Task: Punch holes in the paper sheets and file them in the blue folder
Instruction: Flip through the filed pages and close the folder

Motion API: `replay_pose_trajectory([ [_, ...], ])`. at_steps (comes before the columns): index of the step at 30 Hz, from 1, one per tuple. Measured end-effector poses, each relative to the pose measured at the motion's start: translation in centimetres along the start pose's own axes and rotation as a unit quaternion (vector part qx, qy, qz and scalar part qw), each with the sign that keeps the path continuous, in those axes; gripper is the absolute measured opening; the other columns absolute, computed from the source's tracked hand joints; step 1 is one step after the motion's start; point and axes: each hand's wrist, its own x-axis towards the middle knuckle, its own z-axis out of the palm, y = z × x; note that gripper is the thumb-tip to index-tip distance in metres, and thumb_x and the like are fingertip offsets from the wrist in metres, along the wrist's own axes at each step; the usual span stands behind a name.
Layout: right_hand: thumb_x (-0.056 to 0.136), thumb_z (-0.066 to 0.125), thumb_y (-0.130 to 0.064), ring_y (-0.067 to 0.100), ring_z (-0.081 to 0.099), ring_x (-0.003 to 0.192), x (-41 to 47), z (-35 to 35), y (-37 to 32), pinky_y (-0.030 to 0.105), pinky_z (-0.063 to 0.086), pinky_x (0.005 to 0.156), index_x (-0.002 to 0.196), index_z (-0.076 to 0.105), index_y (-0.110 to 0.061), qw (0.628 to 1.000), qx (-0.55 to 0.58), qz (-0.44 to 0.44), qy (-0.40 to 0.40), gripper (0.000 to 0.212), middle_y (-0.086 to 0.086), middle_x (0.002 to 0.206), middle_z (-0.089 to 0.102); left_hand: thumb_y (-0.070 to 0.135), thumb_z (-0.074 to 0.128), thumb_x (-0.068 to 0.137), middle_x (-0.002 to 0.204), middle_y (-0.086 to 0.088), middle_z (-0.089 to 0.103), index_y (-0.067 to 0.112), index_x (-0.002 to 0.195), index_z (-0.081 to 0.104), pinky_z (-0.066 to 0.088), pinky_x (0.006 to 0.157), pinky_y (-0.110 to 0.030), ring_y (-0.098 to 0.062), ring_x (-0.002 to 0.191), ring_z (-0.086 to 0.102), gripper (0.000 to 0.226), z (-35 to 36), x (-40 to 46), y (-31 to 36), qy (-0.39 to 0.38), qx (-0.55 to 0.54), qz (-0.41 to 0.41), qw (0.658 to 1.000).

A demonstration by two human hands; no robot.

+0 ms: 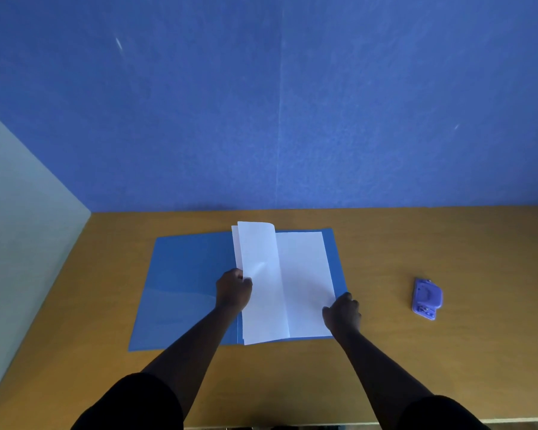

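- Two hands work on the open blue folder [184, 290], which lies flat on the wooden surface [448, 352] with its spine running away from the person
- The paper sheets [305, 280] rest on the folder's right half; the top sheet is curled over toward the spine, its left edge raised and rolled
- The left hand [233, 290] sits at the spine, fingers closed on the curled edge of the sheets
- The right hand [342, 311] presses near the folder's lower right corner, fingers bent onto the paper's edge; whether it pinches or only pins the sheets cannot be told
- The purple hole punch [427, 298] lies well to the right of the folder, untouched, which suggests the step in hand is seating the sheets at the spine
- Whether holes are already in the paper, or what fastener the spine carries, is too small to make out
- To do it well, the right hand should likely keep the stack square against the folder's right half while the left eases the curled edge down evenly
- A crease is the risk if the curl is pressed flat in one go, so smoothing from the spine outward seems wiser
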Motion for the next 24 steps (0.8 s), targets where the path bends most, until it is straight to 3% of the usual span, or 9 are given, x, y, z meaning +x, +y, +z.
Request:
replay_pose_trajectory([
  [2,0.082,0.059,-0.010,0.035,0.063,0.106,0.3,-0.3,0.0,0.037,0.051,0.085,0.119,0.052,-0.002,0.999,0.036,0.031,0.002,0.038,0.017,0.117,0.062,0.010,0.055,0.083,0.057,-0.001,0.042,0.006,0.063,0.043,0.029,0.048,-0.025,-0.013,0.053,0.040,0.023,0.1,0.0,-0.1,0.000,-0.001,0.000,1.000],
  [5,0.078,0.060,-0.010,0.022,0.061,0.070,0.7,-1.2,0.0,0.026,0.044,0.061,0.080,0.059,-0.011,0.999,0.039,0.033,-0.016,0.003,0.005,0.075,0.062,0.011,0.055,0.083,0.058,-0.003,0.043,0.006,0.065,0.044,0.028,0.048,-0.024,-0.011,0.052,0.038,0.022,0.1,0.0,-0.2,0.005,0.003,0.006,1.000],
  [6,0.076,0.061,-0.011,0.019,0.056,0.062,0.7,-1.3,-0.1,0.024,0.042,0.058,0.071,0.056,-0.014,0.999,0.037,0.031,-0.009,0.007,0.001,0.067,0.058,0.011,0.056,0.083,0.059,-0.003,0.045,0.005,0.065,0.046,0.029,0.049,-0.024,-0.011,0.052,0.039,0.021,0.2,0.0,-0.2,0.006,0.002,0.006,1.000],
  [11,0.083,0.066,-0.020,0.022,0.064,0.096,-0.2,-1.9,-0.6,0.033,0.052,0.079,0.106,0.067,-0.020,0.999,0.014,-0.006,0.038,0.023,-0.001,0.105,0.071,0.012,0.056,0.083,0.064,-0.008,0.052,-0.006,0.076,0.057,0.033,0.050,-0.025,-0.019,0.061,0.048,0.019,0.7,0.3,-0.7,0.007,-0.013,0.010,1.000],
  [15,0.089,0.055,-0.017,0.022,0.065,0.098,-1.1,-2.0,-1.0,0.033,0.051,0.082,0.111,0.064,-0.020,0.998,0.022,-0.027,0.059,0.025,0.000,0.112,0.070,0.012,0.057,0.085,0.071,-0.004,0.055,0.001,0.084,0.058,0.035,0.051,-0.022,-0.020,0.069,0.053,0.012,0.9,0.0,-0.5,-0.002,-0.019,0.030,0.999],
  [17,0.088,0.054,-0.017,0.022,0.065,0.093,-1.7,-2.1,-1.3,0.031,0.052,0.078,0.108,0.064,-0.020,0.996,0.057,-0.045,0.057,0.023,0.002,0.109,0.071,0.011,0.059,0.085,0.086,0.001,0.059,0.006,0.101,0.059,0.040,0.057,-0.021,-0.021,0.082,0.058,0.017,0.7,-0.5,-0.3,-0.006,-0.044,0.040,0.998],
  [20,0.085,0.059,-0.020,0.019,0.064,0.081,-2.6,-2.4,-2.4,0.022,0.045,0.065,0.104,0.068,-0.012,0.993,0.103,-0.060,0.025,0.023,0.006,0.099,0.073,0.005,0.061,0.083,0.106,0.005,0.060,0.020,0.139,0.042,0.052,0.079,-0.027,-0.021,0.089,0.064,0.061,0.7,-0.9,-0.2,-0.003,-0.100,0.060,0.993],
  [22,0.081,0.063,-0.022,0.013,0.060,0.064,-3.4,-2.4,-3.3,0.017,0.041,0.051,0.097,0.072,-0.010,0.988,0.133,-0.071,0.012,0.022,0.009,0.089,0.072,0.003,0.061,0.082,0.093,0.004,0.062,0.027,0.145,0.037,0.051,0.071,-0.025,-0.015,0.067,0.061,0.071,1.1,-0.9,-0.2,-0.013,-0.094,0.081,0.992],
  [24,0.079,0.067,-0.026,0.012,0.063,0.070,-4.1,-2.0,-3.9,0.013,0.042,0.054,0.087,0.072,-0.016,0.986,0.135,-0.099,0.003,0.014,0.013,0.103,0.069,0.005,0.061,0.085,0.089,0.003,0.067,0.024,0.132,0.056,0.047,0.075,-0.020,-0.013,0.072,0.062,0.050,1.3,-0.6,0.0,-0.040,-0.060,0.098,0.993],
])
